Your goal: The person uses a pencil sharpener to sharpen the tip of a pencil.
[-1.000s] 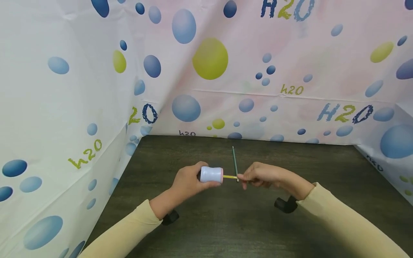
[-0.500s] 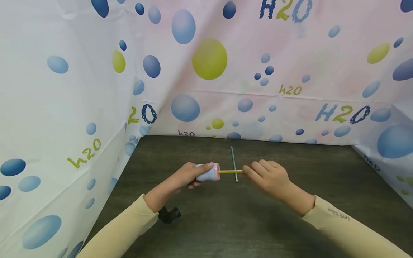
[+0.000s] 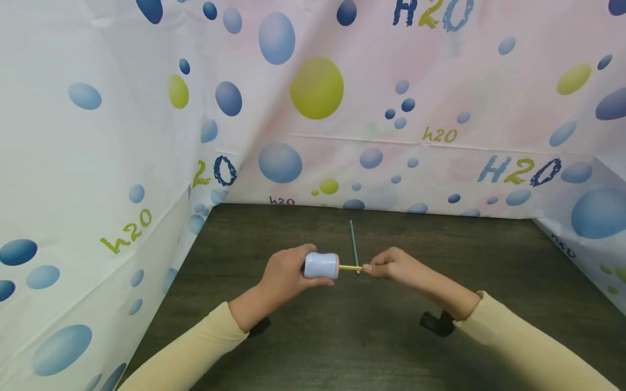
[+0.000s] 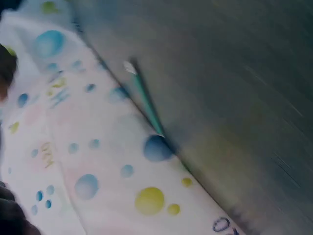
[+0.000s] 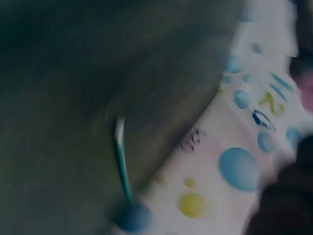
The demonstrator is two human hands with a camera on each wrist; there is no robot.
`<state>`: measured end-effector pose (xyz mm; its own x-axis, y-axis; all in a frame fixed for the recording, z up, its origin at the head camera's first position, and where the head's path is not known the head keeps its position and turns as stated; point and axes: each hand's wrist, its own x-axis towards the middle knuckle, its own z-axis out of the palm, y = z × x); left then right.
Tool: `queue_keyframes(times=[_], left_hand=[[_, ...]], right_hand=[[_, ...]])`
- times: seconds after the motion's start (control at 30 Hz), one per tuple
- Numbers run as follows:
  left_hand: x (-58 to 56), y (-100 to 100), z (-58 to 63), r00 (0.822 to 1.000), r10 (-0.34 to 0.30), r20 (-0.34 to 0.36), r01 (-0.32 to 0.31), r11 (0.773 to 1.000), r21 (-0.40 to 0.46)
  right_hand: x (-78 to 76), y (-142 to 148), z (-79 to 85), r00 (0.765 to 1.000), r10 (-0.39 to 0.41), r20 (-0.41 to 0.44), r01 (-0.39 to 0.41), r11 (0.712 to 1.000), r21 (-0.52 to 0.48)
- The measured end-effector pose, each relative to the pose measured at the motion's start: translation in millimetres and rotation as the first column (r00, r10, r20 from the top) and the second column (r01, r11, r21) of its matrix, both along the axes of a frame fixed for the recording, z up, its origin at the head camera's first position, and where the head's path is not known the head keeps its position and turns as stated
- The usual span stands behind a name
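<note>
My left hand [image 3: 281, 274] grips a light blue pencil sharpener [image 3: 320, 266] with a pink end, held sideways above the table. A yellow pencil [image 3: 349, 267] sticks out of the pink end toward the right. Its outer end is pinched by the fingers of my right hand [image 3: 401, 267]. Behind the yellow pencil lies a green pencil [image 3: 354, 244] on the tabletop, with a whitish near end. Both wrist views are blurred; the green pencil shows in the left one [image 4: 146, 103] and the right one. The pencil's tip inside the sharpener is hidden.
The dark wooden table [image 3: 323, 342] extends under both arms. A white sheet [image 3: 381, 125] with blue and yellow dots and "H2O" lettering stands along the back and sides. A black wrist mount [image 3: 437, 324] hangs below the right wrist.
Both hands rolled about the pencil's axis and back: half a second ago my left thumb lay over the sharpener and my right knuckles faced up. The green pencil stays put.
</note>
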<state>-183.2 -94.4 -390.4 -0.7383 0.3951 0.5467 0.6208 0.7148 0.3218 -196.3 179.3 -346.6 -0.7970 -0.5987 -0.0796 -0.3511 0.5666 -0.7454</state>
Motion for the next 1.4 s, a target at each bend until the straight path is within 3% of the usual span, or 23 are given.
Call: queue_keyframes(times=[0.07,0.13,0.17,0.27,0.33,0.4,0.5,0.53,0.63,0.7,0.77,0.83,0.87,0.97,1.0,1.03,1.1,1.17,1.2,1.27,1.33,1.37,1.4], left_hand=[[-0.9,-2.4,-3.1,0.987,-0.031,-0.155,0.021,0.998,-0.061],[-1.6,-3.3,-3.4,0.991,-0.038,-0.125,0.028,0.997,-0.077],[-2.0,-2.9,-2.1,0.998,-0.021,-0.059,0.017,0.998,-0.067],[-4.7,-1.8,7.0,0.967,0.058,0.248,-0.060,0.998,-0.002],[-9.3,-3.2,13.1,0.892,0.072,0.446,-0.114,0.991,0.066],[-13.1,-6.5,18.0,0.789,0.021,0.614,-0.144,0.978,0.152],[-18.0,-12.5,20.9,0.605,-0.126,0.786,-0.169,0.944,0.282],[-18.8,-13.9,21.5,0.545,-0.173,0.820,-0.170,0.936,0.310],[-19.8,-15.1,21.8,0.406,-0.276,0.871,-0.148,0.921,0.361],[-19.5,-14.3,20.4,0.384,-0.274,0.882,-0.131,0.929,0.346],[-18.7,-12.5,17.8,0.429,-0.235,0.872,-0.113,0.944,0.310],[-17.7,-10.2,15.5,0.543,-0.169,0.823,-0.106,0.958,0.267],[-17.1,-8.8,14.7,0.611,-0.128,0.781,-0.110,0.964,0.243],[-14.1,-4.6,12.9,0.816,-0.019,0.578,-0.079,0.986,0.144],[-12.6,-4.0,12.3,0.863,0.006,0.505,-0.067,0.992,0.103],[-11.1,-3.8,11.6,0.904,0.019,0.426,-0.049,0.997,0.060],[-8.1,-3.5,10.8,0.956,0.023,0.292,-0.017,1.000,-0.022],[-5.9,-3.0,10.2,0.975,0.020,0.222,-0.007,0.998,-0.060],[-5.7,-2.8,10.2,0.976,0.022,0.217,-0.010,0.998,-0.058],[-6.2,-1.9,11.6,0.959,0.042,0.279,-0.038,0.999,-0.018],[-8.7,-1.4,13.5,0.918,0.059,0.393,-0.085,0.995,0.050],[-10.3,-1.6,14.6,0.887,0.056,0.458,-0.107,0.990,0.087],[-11.9,-1.8,16.0,0.855,0.045,0.517,-0.126,0.984,0.124]], right_hand=[[-7.2,3.4,0.4,0.936,0.008,0.351,0.002,1.000,-0.028],[-11.6,6.8,-1.6,0.888,0.031,0.459,-0.018,0.999,-0.032],[-11.4,6.5,-1.7,0.901,0.038,0.432,-0.028,0.999,-0.028],[-8.2,3.3,-3.1,0.996,0.010,0.094,-0.012,1.000,0.026],[-4.5,1.1,-7.9,0.949,0.017,-0.315,0.012,0.996,0.091],[-3.5,0.1,-14.3,0.719,0.061,-0.692,0.058,0.987,0.147],[-7.9,0.7,-24.3,0.206,0.128,-0.970,0.092,0.985,0.149],[-10.4,1.2,-26.8,0.071,0.140,-0.988,0.076,0.986,0.146],[-15.8,0.1,-32.3,-0.188,0.103,-0.977,0.024,0.995,0.100],[-16.7,-2.6,-35.0,-0.245,0.052,-0.968,-0.005,0.998,0.055],[-14.5,-6.7,-35.5,-0.193,0.010,-0.981,-0.012,1.000,0.013],[-10.3,-9.6,-34.7,-0.021,-0.002,-1.000,0.020,1.000,-0.002],[-7.6,-10.6,-32.7,0.140,-0.002,-0.990,0.033,0.999,0.002],[-3.0,-8.9,-21.9,0.767,-0.004,-0.642,0.014,1.000,0.010],[-3.6,-7.3,-17.7,0.920,-0.014,-0.393,0.007,1.000,-0.018],[-4.8,-5.5,-13.1,0.993,-0.022,-0.119,0.016,0.999,-0.047],[-9.5,-0.9,-6.1,0.946,-0.023,0.325,0.047,0.997,-0.065],[-13.3,2.9,-2.8,0.864,-0.003,0.503,0.036,0.998,-0.057],[-13.6,4.0,-2.3,0.866,0.013,0.500,0.019,0.998,-0.059],[-11.3,4.8,-2.6,0.949,0.030,0.315,-0.012,0.998,-0.057],[-6.5,3.7,-4.6,0.992,0.039,-0.116,-0.039,0.999,0.002],[-4.6,3.2,-6.3,0.929,0.050,-0.368,-0.032,0.998,0.054],[-3.3,2.5,-8.4,0.801,0.058,-0.596,0.001,0.995,0.099]])
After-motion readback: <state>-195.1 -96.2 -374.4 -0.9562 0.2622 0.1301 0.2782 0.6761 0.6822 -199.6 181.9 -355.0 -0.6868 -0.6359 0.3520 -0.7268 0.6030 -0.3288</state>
